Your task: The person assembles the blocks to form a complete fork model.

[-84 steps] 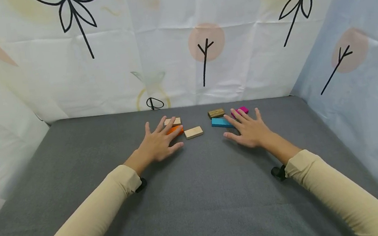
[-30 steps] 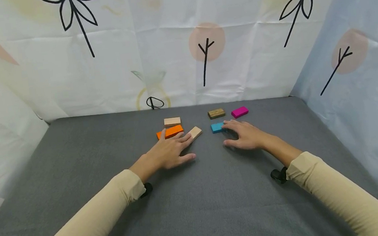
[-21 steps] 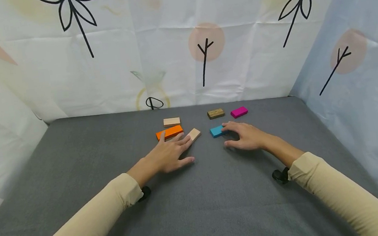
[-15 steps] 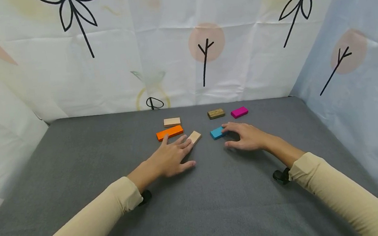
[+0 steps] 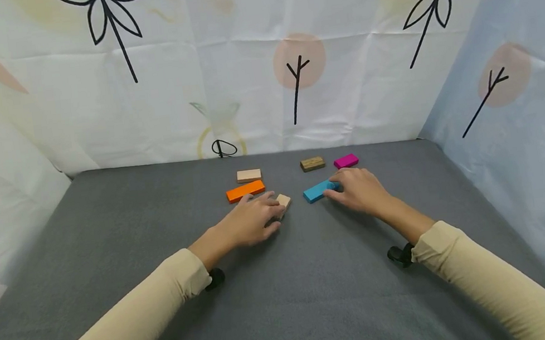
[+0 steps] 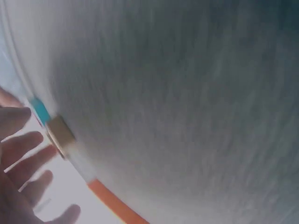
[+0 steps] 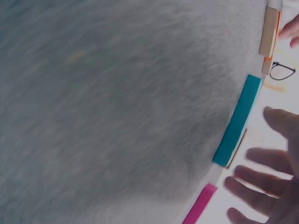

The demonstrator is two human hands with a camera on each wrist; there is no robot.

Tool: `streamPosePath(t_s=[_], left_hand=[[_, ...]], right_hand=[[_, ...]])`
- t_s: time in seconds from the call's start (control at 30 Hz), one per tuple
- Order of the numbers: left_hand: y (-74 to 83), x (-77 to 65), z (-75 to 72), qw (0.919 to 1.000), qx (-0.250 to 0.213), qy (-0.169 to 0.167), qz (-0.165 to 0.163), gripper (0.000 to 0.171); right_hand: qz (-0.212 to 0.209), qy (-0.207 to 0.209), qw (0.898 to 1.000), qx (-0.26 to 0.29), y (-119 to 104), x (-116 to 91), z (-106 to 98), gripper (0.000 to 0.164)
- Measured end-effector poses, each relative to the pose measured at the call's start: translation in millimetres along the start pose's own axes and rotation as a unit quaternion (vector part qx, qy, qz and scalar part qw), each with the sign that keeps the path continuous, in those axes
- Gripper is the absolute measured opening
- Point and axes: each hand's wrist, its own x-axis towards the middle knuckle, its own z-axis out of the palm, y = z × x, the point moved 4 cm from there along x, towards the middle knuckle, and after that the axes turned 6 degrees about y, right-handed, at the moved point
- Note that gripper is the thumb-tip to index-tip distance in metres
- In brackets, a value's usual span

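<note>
Both the left hand (image 5: pixel 250 222) at the near pale block (image 5: pixel 284 200) and right hand (image 5: pixel 359 189) at the blue block (image 5: pixel 316 192) spread loosely, so a careless brush could skew either.

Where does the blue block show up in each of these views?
Head: the blue block lies just right of centre.
Left wrist: the blue block is near the left edge, around mid-height.
Right wrist: the blue block slants, right of centre.
Shared landmark: the orange block, only a thin strip in right wrist.
</note>
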Motion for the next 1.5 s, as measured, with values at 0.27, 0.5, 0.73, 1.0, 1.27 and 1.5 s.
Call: streamPosePath(t_s=[0.27,0.5,0.73,1.0,1.27,1.5], left_hand=[[-19.7,8.1,0.7,0.9998,0.007,-0.009,0.018,0.037],[-20.1,8.9,-2.2,0.9993,0.014,-0.013,0.031,0.041],[-21.1,7.0,-1.6,0.999,-0.004,-0.005,0.044,0.038],[-5.8,-3.7,2.4,0.9986,0.012,-0.022,0.047,0.042],[10.0,-9.2,1.4,0.9962,0.039,0.004,0.078,0.033],[20.1,-8.2,2.3,0.992,0.047,0.029,0.114,0.024]], right_hand=[[0.056,-0.019,0.998,-0.022,-6,5,9,0.052],[0.066,-0.026,0.997,-0.02,-6,12,15,0.055],[0.046,-0.064,0.996,0.031,-9,22,18,0.046],[0.019,-0.099,0.99,0.099,-5,25,23,0.061],[-0.004,-0.131,0.985,0.109,-11,30,28,0.061],[-0.014,-0.141,0.983,0.117,-18,34,32,0.062]])
